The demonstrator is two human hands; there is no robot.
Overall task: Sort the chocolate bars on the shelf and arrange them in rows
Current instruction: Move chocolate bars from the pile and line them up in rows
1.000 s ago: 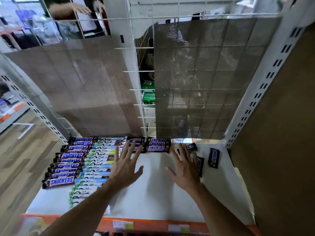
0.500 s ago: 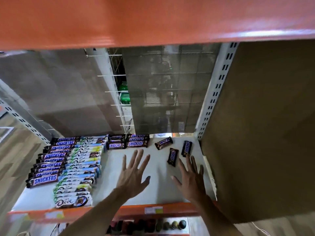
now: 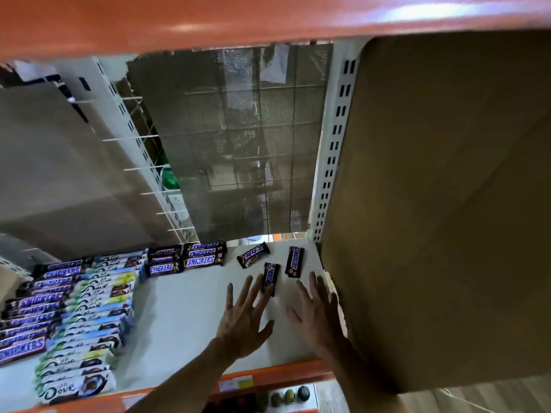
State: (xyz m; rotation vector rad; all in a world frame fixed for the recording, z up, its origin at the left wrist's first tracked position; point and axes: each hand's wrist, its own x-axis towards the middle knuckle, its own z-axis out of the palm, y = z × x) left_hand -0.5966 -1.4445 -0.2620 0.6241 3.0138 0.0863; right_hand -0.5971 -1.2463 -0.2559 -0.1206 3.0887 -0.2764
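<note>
On the white shelf (image 3: 185,317), a column of Snickers bars (image 3: 26,320) lies at the far left, with a column of Dove bars (image 3: 89,329) beside it. More stacked Snickers bars (image 3: 187,257) sit at the back. Three loose small Snickers bars lie at the back right: one slanted (image 3: 253,254), one upright (image 3: 294,261), one in the middle (image 3: 270,277). My left hand (image 3: 243,320) is spread flat, its fingertips at the middle bar's near end. My right hand (image 3: 319,314) is spread flat just right of it, holding nothing.
A brown cardboard sheet (image 3: 441,204) walls the right side, close to my right hand. An orange shelf edge (image 3: 208,19) hangs overhead. Mesh and wire grid (image 3: 247,138) close the back. The shelf's orange front lip (image 3: 268,378) carries price tags; small round items (image 3: 289,396) sit below.
The view dropped below the upper shelf and shifted right. Both hands slid toward the back right; my left hand now reaches the middle loose Snickers bar.
</note>
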